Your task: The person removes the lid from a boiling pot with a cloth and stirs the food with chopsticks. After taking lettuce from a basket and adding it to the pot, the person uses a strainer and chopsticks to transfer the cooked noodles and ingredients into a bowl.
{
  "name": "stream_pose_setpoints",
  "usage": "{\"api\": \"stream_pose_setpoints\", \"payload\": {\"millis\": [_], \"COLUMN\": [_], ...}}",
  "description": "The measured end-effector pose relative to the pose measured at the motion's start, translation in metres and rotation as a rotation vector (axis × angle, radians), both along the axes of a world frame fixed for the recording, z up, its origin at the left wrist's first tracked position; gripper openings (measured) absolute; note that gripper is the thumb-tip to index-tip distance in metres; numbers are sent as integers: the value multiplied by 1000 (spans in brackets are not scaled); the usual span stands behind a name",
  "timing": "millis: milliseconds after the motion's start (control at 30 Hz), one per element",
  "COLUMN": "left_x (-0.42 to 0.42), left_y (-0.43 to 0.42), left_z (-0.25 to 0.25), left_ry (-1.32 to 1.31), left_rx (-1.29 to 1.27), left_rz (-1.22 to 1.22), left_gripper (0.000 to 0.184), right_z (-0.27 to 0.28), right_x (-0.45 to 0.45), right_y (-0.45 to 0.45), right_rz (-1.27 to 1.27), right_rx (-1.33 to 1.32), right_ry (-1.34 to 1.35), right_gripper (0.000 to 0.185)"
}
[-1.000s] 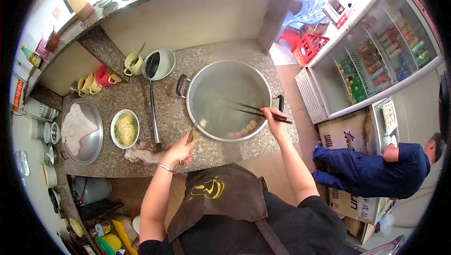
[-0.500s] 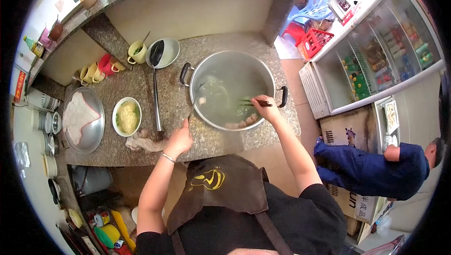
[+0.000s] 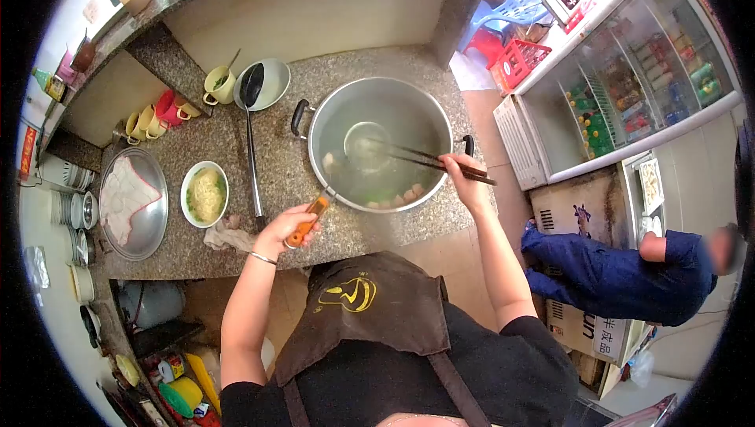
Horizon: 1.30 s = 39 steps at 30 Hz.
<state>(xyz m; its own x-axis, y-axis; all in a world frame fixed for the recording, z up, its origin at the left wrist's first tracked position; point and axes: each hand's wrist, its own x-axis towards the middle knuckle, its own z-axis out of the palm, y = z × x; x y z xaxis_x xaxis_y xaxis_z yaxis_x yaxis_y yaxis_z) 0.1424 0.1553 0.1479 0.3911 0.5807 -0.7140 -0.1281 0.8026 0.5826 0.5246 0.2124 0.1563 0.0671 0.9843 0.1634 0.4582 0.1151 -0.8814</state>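
My left hand is closed round the orange handle of a strainer at the pot's near left rim. Its round head shows pale under the cloudy liquid; whether it is mesh or solid I cannot tell. Between the fingers of my right hand are dark chopsticks, their tips reaching left over the round head. The big metal pot has black side handles. Pinkish-brown pieces and some green bits lie along its near side, and a small pale piece floats at left.
Left of the pot lie a long black ladle, a bowl of noodles, a crumpled cloth and a metal tray. Mugs line the back. A person in blue stands right, near a glass-door fridge.
My left hand has shifted left and down, bringing the orange handle into sight. My right hand has moved slightly right, and the chopsticks now lie more level. The round head shows more clearly.
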Motion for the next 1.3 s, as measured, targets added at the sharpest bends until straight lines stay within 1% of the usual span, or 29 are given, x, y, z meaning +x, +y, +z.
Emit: {"api": "stream_pose_setpoints", "payload": {"millis": [33,100,133,167,233,267,300,367,400,433,500,567,633,667,733,767,833,867,900,967,1033,1067,1100,1133,1167,1200,1233,1267,1300], "left_x": [-7,-19,-16,-13,-6,2,12,24,22,20,18,24,31,26,4,-4,-19,-22,-24,-20,-8,0,6,11,20,29,32,31,27], "left_y": [0,2,3,4,7,7,6,4,3,1,-4,-4,0,0,0,-1,-1,-1,-1,-1,1,1,2,2,3,3,2,1,0], "left_z": [-6,-23,-14,-13,-12,-1,11,31,23,11,-9,12,43,39,21,16,6,1,-5,3,18,28,35,39,43,48,50,32,18], "left_ry": [1,-307,-280,-279,59,198,198,714,818,819,1215,1201,807,809,248,249,-76,-205,-204,-145,-56,175,409,590,590,785,979,1095,1096], "left_rx": [-3,-73,-79,-81,108,145,149,303,476,470,767,787,294,294,139,138,43,-3,-7,24,69,142,214,314,313,356,396,617,615], "left_rz": [0,149,176,176,70,17,20,-300,-418,-415,-746,-780,-582,-583,-272,-278,-58,2,-4,46,30,-60,-148,-272,-269,-436,-604,-721,-719], "left_gripper": [29,28,25,25,22,26,26,37,49,49,54,55,56,56,50,50,33,33,33,33,33,34,35,46,46,51,55,59,59], "right_z": [5,22,4,17,-11,-12,-30,-30,-31,-32,-18,-14,-7,-5,-5,3,13,14,13,3,-7,-2,-8,-11,-14,-23,-32,-40,-45], "right_x": [4,8,18,14,22,17,16,-1,-6,-11,-17,-16,-10,-5,6,11,21,25,31,38,40,36,34,32,31,30,29,27,25], "right_y": [1,5,14,16,31,31,30,15,8,0,-11,-16,-19,-19,-20,-20,-20,-18,-14,-6,-3,-5,-8,-10,-12,-15,-17,-19,-21], "right_rz": [-10,-72,-129,-159,-130,-120,-67,66,115,162,165,99,55,43,5,-6,-56,-96,-127,-194,-179,-134,-118,-60,-1,25,31,16,0], "right_rx": [32,-2,71,54,197,181,169,43,26,4,-52,-64,-76,-55,-30,-58,-2,38,53,40,161,187,115,60,4,-91,-90,-110,-130], "right_ry": [-4,176,227,168,-30,-158,-150,-132,-153,-174,-180,-67,-68,-13,81,115,231,275,277,253,-117,-230,-295,-348,-399,-309,-308,-161,-14], "right_gripper": [19,16,17,17,15,15,15,16,16,16,16,17,17,17,16,16,17,18,17,16,12,10,11,12,14,14,14,15,17]}}
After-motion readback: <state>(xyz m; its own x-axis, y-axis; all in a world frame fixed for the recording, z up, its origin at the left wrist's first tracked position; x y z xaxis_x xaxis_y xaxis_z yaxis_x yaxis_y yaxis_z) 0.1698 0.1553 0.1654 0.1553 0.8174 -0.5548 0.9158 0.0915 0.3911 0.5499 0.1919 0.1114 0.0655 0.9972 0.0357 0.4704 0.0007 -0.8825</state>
